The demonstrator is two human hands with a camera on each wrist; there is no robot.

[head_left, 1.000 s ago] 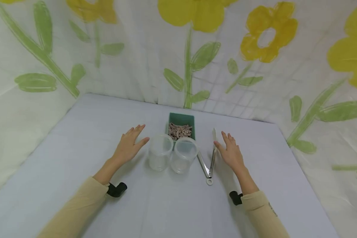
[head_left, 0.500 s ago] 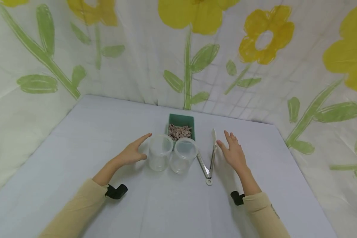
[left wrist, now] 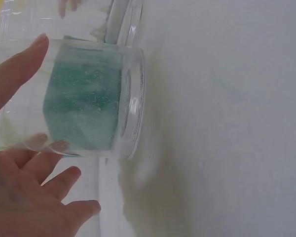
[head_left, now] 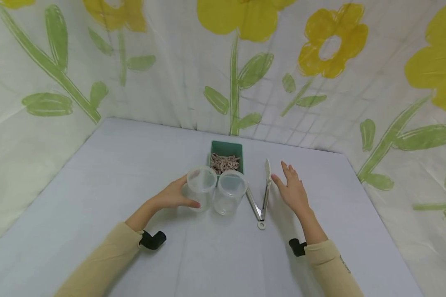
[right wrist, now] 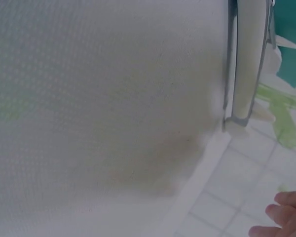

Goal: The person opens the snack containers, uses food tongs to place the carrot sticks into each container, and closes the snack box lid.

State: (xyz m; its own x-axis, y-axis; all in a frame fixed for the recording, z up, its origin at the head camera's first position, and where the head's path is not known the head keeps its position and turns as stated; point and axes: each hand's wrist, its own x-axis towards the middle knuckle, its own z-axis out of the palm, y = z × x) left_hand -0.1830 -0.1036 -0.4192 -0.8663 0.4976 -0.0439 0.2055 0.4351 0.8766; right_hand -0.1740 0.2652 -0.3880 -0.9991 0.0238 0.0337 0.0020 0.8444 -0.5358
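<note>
My left hand [head_left: 172, 196] grips a clear plastic tub [head_left: 202, 181] from its left side. In the left wrist view the thumb [left wrist: 19, 74] lies along one side of the tub [left wrist: 84, 98], and fingertips show through the far wall. A second clear tub [head_left: 228, 192] stands close on its right. Open metal tongs [head_left: 266, 200] with pale tips lie right of the tubs. My right hand [head_left: 293, 194] is just right of the tongs, fingers extended and holding nothing. Only some of its fingertips [right wrist: 286, 207] enter the right wrist view.
Behind the tubs stands a green rectangular box [head_left: 226, 146] containing many small greyish-pink curled pieces [head_left: 224, 163]. A white cloth covers the table [head_left: 141, 144]. A flower-printed curtain [head_left: 163, 74] hangs along the table's far edge.
My left hand has lowered and moved right, from beside the left tub to around it, thumb now across its front. The right hand stays nearly where it was, by the tongs.
</note>
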